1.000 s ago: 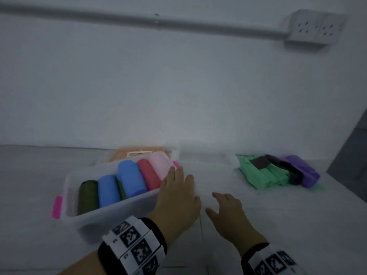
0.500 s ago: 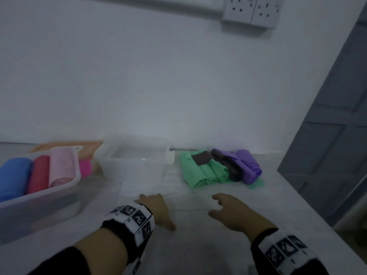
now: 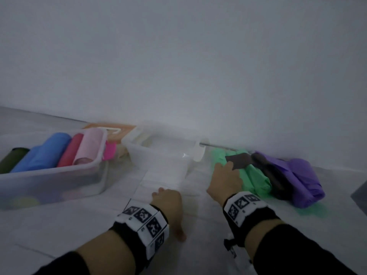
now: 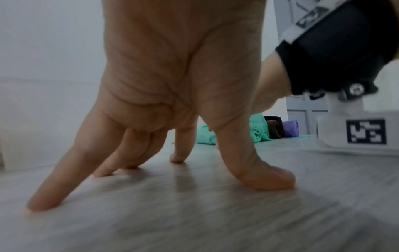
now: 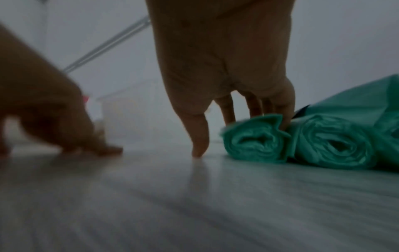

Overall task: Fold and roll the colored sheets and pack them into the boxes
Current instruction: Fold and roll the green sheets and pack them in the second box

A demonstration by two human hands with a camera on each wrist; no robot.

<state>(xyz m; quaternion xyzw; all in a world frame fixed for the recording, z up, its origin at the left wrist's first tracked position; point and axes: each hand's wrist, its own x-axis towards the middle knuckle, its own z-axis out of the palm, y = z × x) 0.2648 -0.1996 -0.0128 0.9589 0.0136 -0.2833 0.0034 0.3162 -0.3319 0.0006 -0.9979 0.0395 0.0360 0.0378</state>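
Green rolled sheets lie at the right of the table with a dark brown piece and purple rolls. My right hand is over the leftmost green roll. Its fingers touch the roll's top and far side, and the thumb tip rests on the table just left of it. My left hand rests on the table with straight, spread fingertips and holds nothing. An empty clear box stands between the hands and the wall.
A clear box at the left holds dark green, blue, red and pink rolls. An orange lid lies behind it at the white wall. A dark panel shows at the table's right edge.
My left hand left the filled box's wall and came down onto the table. My right hand reached right and forward to the green rolls. The head view swung right, then back.
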